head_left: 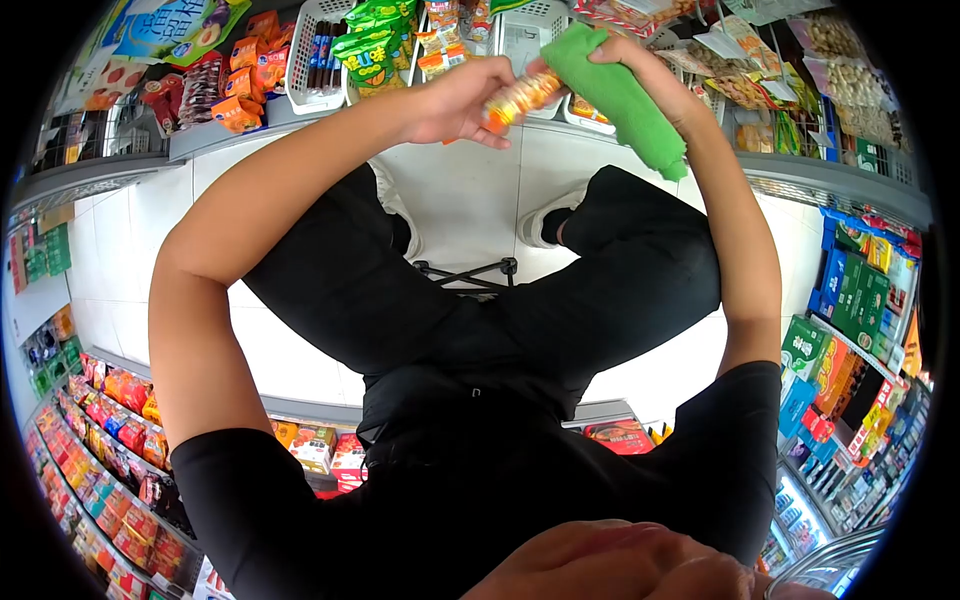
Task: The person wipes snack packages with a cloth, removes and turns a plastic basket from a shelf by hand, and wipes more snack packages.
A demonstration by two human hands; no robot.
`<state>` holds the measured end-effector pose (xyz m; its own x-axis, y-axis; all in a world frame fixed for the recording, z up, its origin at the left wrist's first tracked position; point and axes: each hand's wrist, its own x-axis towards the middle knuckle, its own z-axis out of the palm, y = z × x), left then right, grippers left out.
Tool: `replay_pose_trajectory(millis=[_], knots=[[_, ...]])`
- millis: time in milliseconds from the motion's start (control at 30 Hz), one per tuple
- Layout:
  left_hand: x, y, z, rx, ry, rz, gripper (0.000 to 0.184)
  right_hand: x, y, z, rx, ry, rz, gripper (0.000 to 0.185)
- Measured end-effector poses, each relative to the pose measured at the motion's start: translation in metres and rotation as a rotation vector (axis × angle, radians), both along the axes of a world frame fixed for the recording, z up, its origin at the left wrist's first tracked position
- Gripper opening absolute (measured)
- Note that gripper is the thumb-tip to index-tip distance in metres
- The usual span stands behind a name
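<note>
My left hand [464, 104] is at the upper middle, with its fingers around one side of an orange and yellow snack package [522, 100]. On the other side, my right hand [622, 56] grips a green cloth [620, 100], which hangs down along the wrist and forearm. The cloth's upper end lies close to the package. Some of the right fingers are hidden behind the cloth. Both hands are over the front edge of a shelf, near white baskets of snacks.
White baskets [304, 60] with green bags [368, 58] and dark sticks line the shelf ahead. Orange packets [240, 100] lie at its left. My knees are spread above a white tiled floor [460, 190]. Stocked shelves stand on both sides, with boxes [858, 300] at the right.
</note>
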<state>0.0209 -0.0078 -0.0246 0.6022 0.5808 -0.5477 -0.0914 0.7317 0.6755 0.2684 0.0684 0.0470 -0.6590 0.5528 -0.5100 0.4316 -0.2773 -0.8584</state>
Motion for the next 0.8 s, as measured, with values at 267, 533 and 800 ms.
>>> replay_pose_trajectory(millis=[267,533,800], knots=[[-0.009,0.002,-0.021,0.341,0.535,-0.322,0.050,0.046,0.035,-0.043,0.203,-0.331,-0.057,0.054],[-0.019,0.006,-0.005,0.740,0.713,-0.778,0.059,0.107,0.059,-0.101,0.193,-0.445,-0.354,0.053],[-0.026,0.000,-0.002,0.753,0.812,-0.876,0.063,0.095,0.068,-0.103,0.207,-0.372,-0.406,0.062]])
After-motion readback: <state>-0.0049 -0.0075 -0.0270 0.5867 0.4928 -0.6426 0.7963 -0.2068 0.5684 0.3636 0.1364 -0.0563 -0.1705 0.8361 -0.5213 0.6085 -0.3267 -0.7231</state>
